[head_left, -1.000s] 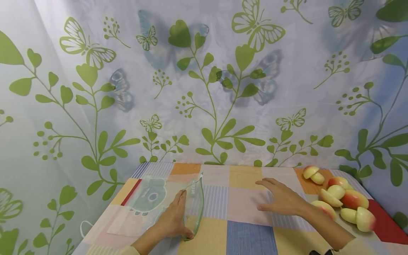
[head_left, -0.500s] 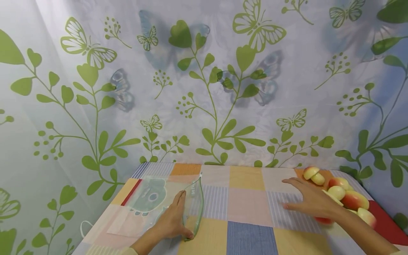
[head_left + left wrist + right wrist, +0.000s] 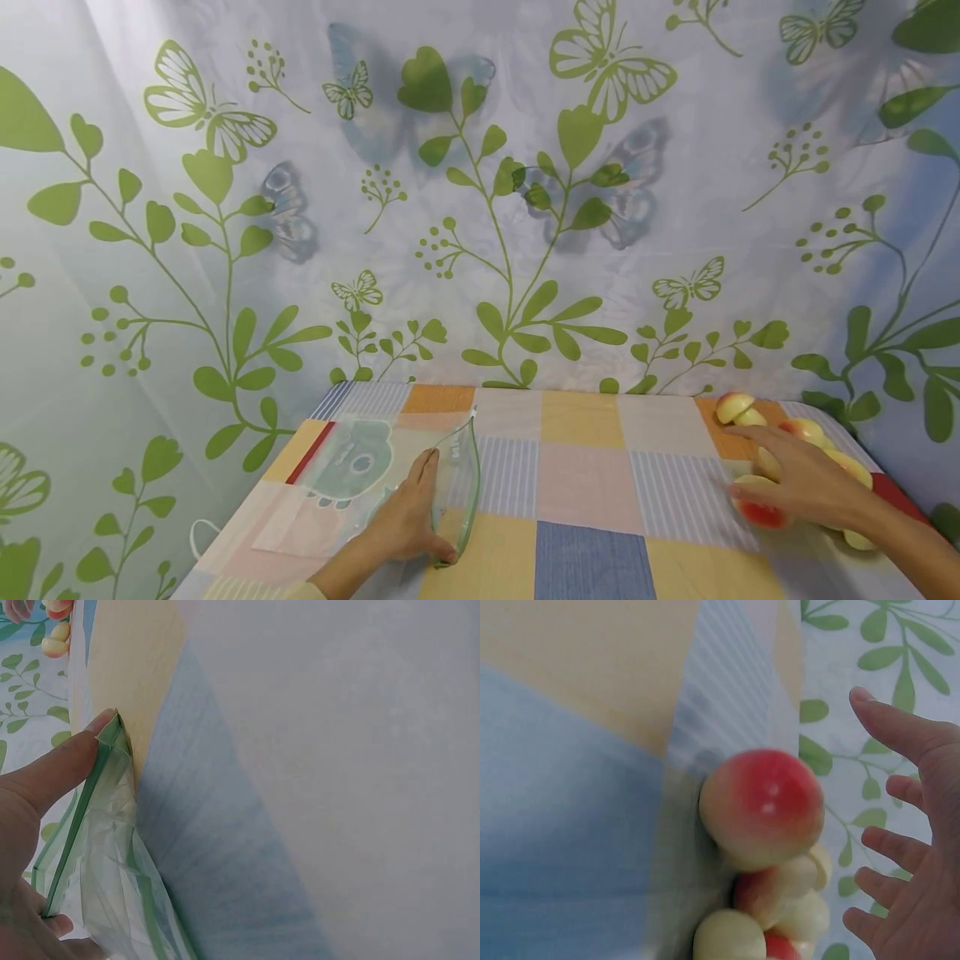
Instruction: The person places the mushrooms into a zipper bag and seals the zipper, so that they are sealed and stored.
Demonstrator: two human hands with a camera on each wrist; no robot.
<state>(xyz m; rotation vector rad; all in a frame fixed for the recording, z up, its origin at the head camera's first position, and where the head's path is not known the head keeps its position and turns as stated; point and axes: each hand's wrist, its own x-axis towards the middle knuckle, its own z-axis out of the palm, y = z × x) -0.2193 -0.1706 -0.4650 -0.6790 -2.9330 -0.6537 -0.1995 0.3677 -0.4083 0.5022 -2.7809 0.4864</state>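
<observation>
Gripping the plastic bag point(image 3: 352, 467) near the tabletop's point(image 3: 588, 562) left edge, my left hand point(image 3: 405, 518) seemingly props its mouth apart; my right hand point(image 3: 813, 483), fingers spread, holding nothing, hovers by red-and-cream fruits point(image 3: 763, 810) near the right edge.

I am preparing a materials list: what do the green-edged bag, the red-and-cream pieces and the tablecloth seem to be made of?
Bag: probably thin plastic film, slightly glossy; it looks transparent and creased.
Pieces: perhaps painted foam or plastic, smooth; one shows a soft highlight.
Tablecloth: apparently woven fabric, matte; fine streaks show where it is blue.
</observation>
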